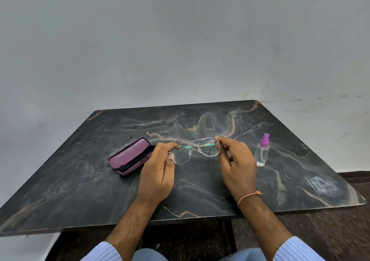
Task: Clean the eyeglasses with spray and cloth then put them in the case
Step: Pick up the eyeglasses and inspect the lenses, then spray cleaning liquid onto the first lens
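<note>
Two hands hold wire-rimmed eyeglasses [193,150] above a dark marble table [80,180], the left hand [158,172] pinching the frame's left end and the right hand [236,166] its right end. An open purple case [130,156] lies just left of the left hand. A clear spray bottle [262,150] with a purple nozzle stands upright near the right hand.

A black marble table [80,190] carries tan and pale grey veins. The open eyeglass case [128,154] is mauve-purple outside with black lining. The eyeglasses [194,150] have a thin silvery metal frame and clear lenses showing small green glints. The spray bottle [262,152] is clear with a purple nozzle. An orange thread bracelet [249,197] circles one wrist. Shirt cuffs [294,250] are light blue with fine stripes. The wall [180,40] is plain grey.
</note>
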### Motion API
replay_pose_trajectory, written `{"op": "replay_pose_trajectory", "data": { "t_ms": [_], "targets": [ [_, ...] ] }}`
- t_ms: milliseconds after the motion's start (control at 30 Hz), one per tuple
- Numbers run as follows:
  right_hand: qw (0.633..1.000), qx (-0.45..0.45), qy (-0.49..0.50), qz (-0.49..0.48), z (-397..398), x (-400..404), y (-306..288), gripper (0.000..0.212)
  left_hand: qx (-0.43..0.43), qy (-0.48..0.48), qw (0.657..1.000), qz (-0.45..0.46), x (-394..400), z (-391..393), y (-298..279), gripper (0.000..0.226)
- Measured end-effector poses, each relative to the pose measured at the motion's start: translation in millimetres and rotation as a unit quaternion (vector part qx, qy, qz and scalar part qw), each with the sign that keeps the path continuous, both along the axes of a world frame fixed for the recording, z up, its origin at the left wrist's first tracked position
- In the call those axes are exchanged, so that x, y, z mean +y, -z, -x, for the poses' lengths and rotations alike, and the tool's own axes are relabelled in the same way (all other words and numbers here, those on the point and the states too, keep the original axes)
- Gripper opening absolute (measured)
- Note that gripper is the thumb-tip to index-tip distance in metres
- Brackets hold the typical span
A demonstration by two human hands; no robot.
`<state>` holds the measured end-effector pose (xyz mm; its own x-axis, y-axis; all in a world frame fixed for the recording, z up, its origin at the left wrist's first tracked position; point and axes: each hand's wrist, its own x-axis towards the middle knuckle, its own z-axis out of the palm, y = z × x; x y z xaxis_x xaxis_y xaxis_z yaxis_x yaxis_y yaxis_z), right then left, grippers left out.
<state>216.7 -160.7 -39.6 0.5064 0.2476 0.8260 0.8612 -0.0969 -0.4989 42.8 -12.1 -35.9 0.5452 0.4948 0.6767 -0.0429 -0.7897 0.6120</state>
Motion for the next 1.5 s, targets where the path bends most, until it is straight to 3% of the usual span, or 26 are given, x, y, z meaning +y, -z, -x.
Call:
{"op": "replay_pose_trajectory", "data": {
  "t_ms": [700, 800, 933, 1033, 1167, 1500],
  "targets": [
    [0.993, 0.106, -0.014, 0.058, 5.4, -2.9, -4.4, 0.029, 0.014, 0.095, 0.992, 0.085, 14.4, -7.7, 3.1, 0.034],
    [0.998, 0.055, 0.02, 0.036, 5.5, -13.0, -4.5, 0.03, 0.023, 0.102, 0.988, 0.115, 18.1, -10.1, 5.5, 0.033],
    [0.99, 0.011, 0.14, -0.006, 4.8, -32.5, -4.7, 0.038, 0.025, 0.097, 0.985, 0.138, 21.3, -11.5, 6.1, 0.036],
    [0.976, 0.069, 0.208, -0.017, 0.8, -46.5, -7.8, 0.05, 0.019, 0.089, 0.985, 0.15, 24.4, -12.1, 5.2, 0.038],
    [0.969, 0.119, 0.212, 0.04, -14.3, -60.9, -8.5, 0.063, 0.012, 0.083, 0.983, 0.162, 24.6, -13.6, 6.0, 0.037],
    [0.961, 0.185, 0.178, 0.101, -18.9, -58.6, -7.5, 0.061, 0.01, 0.074, 0.984, 0.16, 23.1, -11.1, 6.6, 0.034]
  ]
}}
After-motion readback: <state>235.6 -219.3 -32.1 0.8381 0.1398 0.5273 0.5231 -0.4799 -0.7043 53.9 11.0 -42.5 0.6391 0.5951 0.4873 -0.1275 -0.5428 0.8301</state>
